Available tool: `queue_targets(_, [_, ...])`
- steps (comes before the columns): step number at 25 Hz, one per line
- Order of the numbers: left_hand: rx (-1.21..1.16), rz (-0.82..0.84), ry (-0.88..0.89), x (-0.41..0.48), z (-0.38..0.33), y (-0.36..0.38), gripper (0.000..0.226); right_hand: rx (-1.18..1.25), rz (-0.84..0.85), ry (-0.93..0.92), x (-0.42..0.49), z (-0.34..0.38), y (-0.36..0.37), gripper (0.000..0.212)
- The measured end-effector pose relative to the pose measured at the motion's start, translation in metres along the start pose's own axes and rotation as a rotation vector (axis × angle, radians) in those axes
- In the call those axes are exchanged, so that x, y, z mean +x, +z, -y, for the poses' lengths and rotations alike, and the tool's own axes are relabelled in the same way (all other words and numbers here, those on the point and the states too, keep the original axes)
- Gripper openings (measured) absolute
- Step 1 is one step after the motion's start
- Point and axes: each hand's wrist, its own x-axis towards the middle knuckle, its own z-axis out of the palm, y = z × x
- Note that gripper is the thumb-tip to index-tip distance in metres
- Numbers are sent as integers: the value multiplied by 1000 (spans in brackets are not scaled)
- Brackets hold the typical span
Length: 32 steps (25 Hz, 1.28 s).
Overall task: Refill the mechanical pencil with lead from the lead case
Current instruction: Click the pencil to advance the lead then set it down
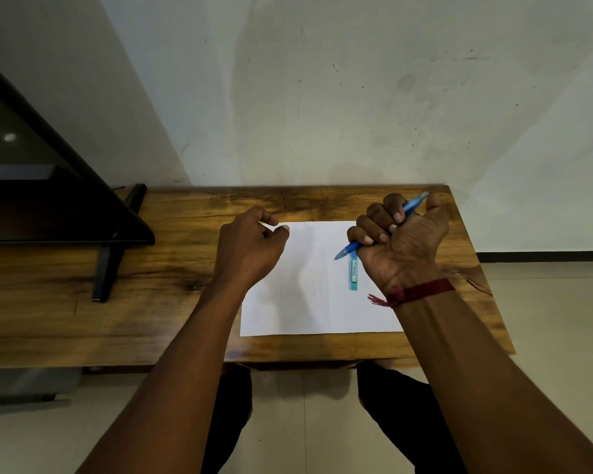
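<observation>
My right hand (403,239) is closed in a fist around a blue mechanical pencil (348,249), palm turned up. The pencil's tip points down-left over the paper and its back end (418,199) sticks out past my thumb. A slim turquoise lead case (353,271) lies flat on the white sheet of paper (308,285), just below the pencil's tip and beside my right wrist. My left hand (249,248) hovers at the paper's top-left corner with fingers loosely curled and thumb near the forefinger; I see nothing in it.
The paper lies on a wooden table (172,268) pushed against a pale wall. A dark monitor (31,186) on a black stand (108,268) occupies the table's left side. The table's right edge drops to a tiled floor. My knees show below the front edge.
</observation>
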Motion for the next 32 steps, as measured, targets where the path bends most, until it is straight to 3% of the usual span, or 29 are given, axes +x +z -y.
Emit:
queue_targets(3, [-5,-6,-2,0,0,0,16,-38,21,15,0,2,1,60])
queue_targets(7, [-3,-2,1,0,0,0,16,-36,20,7,1,3,0,47])
queue_targets(12, [4,-5,-1,0,0,-1,15,-35,59,29,-1,2,1,63])
queue_targets(18, [-2,4,-5,1,0,1,14,-21,29,13,1,4,0,47])
queue_targets(24, [-16,4,-16,1,1,0,14,-20,61,35,0,4,0,64])
queue_targets(32, [-2,-3,-5,1,1,0,15,0,33,27,1,3,0,54])
